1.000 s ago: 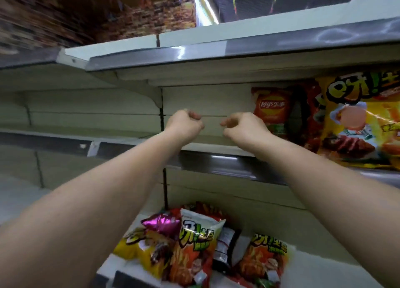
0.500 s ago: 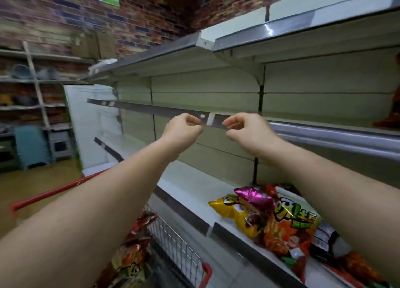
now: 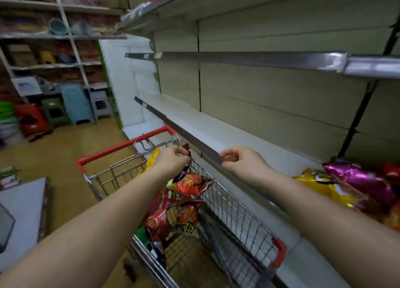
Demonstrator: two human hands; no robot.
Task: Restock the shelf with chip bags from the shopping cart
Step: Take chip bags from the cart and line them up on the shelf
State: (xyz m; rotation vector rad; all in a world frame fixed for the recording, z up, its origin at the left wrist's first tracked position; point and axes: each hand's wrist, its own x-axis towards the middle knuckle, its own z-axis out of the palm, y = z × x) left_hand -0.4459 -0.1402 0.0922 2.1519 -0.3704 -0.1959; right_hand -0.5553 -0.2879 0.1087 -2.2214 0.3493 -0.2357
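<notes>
I'm on the pick-up step: my left hand (image 3: 173, 161) pinches the top of a dark chip bag (image 3: 184, 168) over the cart (image 3: 233, 209), my right hand (image 3: 242, 161) hangs loosely curled and empty by the shelf (image 3: 216, 123), so next I'd lift the bag right onto it

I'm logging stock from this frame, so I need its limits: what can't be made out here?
- Left hand: whether it pinches the dark bag or only lies over it; the fingers hide the contact.
- Bags low in the shopping cart: count and print hidden by upper bags and the left forearm.
- Bags on the shelf: cut off by the right edge.
- Back-wall racks: blurred, goods unidentifiable.
</notes>
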